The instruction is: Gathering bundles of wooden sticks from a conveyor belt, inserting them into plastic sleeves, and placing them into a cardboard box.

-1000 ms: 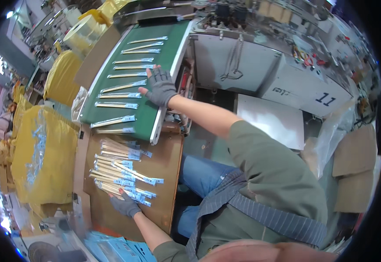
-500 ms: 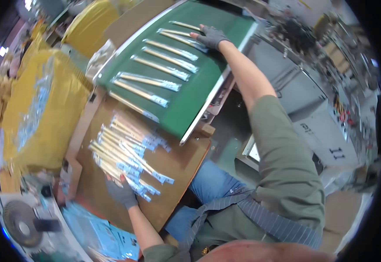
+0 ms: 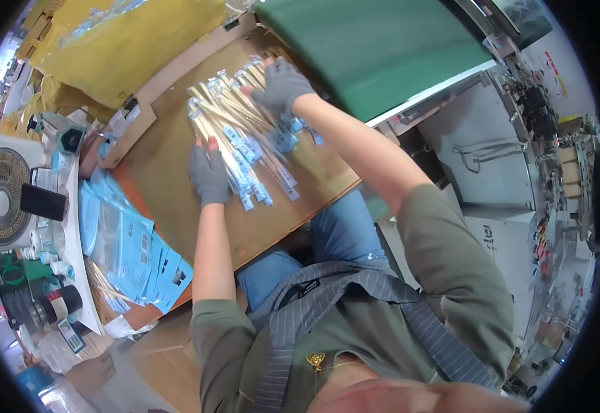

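Observation:
A pile of slim wooden sticks in clear wrappers with blue printed ends (image 3: 234, 113) lies on a brown board (image 3: 176, 162); they look like packed chopsticks. Against the near left side of the pile rests my left hand (image 3: 210, 177), in a grey fingerless glove, its fingers stretched out. My right hand (image 3: 282, 88), gloved the same way, is over the far right part of the pile, thumb and fingers apart, touching the sticks. Its palm hides some of them. The sticks fan out unevenly between both hands.
A green conveyor belt (image 3: 382, 55) runs beyond the board at the right. Yellow sacks (image 3: 134, 48) stand behind it at the left. Blue plastic bags (image 3: 124, 241) lie left of the board, near a fan (image 3: 0, 196) and a phone (image 3: 44, 202).
My right hand has come off the belt down to the pile, and the row of wrapped sticks is gone from the belt. My left hand stays beside the pile. The view has turned.

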